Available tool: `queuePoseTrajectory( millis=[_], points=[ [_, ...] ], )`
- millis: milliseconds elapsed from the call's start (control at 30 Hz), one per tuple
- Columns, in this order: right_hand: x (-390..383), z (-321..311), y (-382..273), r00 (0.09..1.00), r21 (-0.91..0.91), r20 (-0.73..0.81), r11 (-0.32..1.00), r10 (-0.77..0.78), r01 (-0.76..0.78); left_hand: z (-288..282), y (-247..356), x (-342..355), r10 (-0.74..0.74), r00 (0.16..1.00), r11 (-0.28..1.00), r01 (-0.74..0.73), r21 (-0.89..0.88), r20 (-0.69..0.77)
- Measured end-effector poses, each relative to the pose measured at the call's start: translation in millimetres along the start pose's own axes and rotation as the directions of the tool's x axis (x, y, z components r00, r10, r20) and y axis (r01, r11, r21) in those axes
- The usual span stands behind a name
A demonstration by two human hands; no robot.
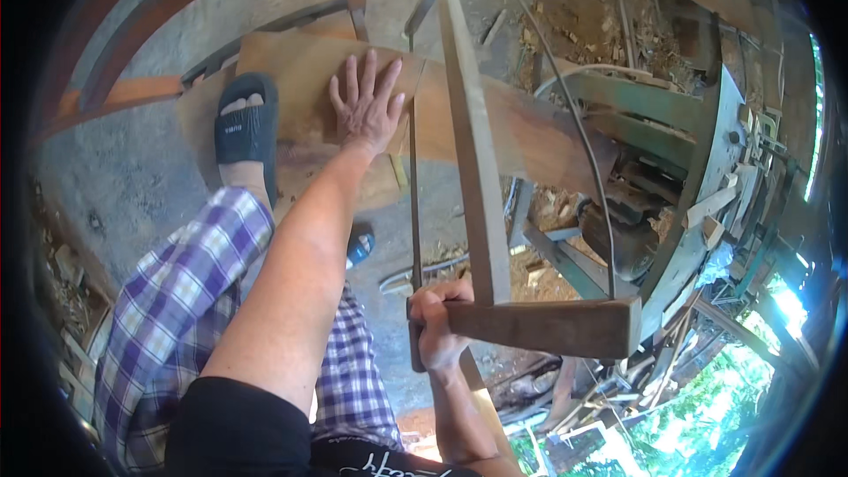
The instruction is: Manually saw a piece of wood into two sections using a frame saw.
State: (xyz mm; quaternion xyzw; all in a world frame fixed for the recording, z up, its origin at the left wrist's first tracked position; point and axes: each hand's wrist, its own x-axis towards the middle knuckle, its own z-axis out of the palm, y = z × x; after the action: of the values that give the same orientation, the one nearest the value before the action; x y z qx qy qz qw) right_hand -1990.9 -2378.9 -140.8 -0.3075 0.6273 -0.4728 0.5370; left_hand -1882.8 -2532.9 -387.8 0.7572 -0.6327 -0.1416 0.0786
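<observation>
Two hands on show, both ours. Left hand (366, 113) flat on board (300, 75), fingers spread apart. Right hand (439, 327) clamped on lower corner of saw (474, 150), by end of blade (415, 203). Board lies low, under our left hand and sandal (232, 143); blade runs across it just right of fingers, we can't tell if touching. Wood scraps (710, 205) off to right.

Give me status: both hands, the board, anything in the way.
Left hand flat on board; right hand gripping frame saw. Blade across board. Sandaled foot also on board, apart from blade.
</observation>
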Motion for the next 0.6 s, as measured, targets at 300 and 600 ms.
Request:
queuePoseTrajectory(
  millis=[300, 600],
  points=[
    [91.4, 9.9, 87.9, 0.998, -0.016, -0.060, 1.000, 0.017, -0.018, 10.1, -1.8, -4.7, 0.048, 0.994, 0.999, -0.046, 0.027, -0.097],
    [-9.3, 4.7, 26.1, 0.978, -0.139, 0.034, 0.968, -0.208, 0.210, 4.7, 0.3, -6.4, 0.058, 0.994, 0.998, -0.057, 0.010, -0.091]
  ],
)
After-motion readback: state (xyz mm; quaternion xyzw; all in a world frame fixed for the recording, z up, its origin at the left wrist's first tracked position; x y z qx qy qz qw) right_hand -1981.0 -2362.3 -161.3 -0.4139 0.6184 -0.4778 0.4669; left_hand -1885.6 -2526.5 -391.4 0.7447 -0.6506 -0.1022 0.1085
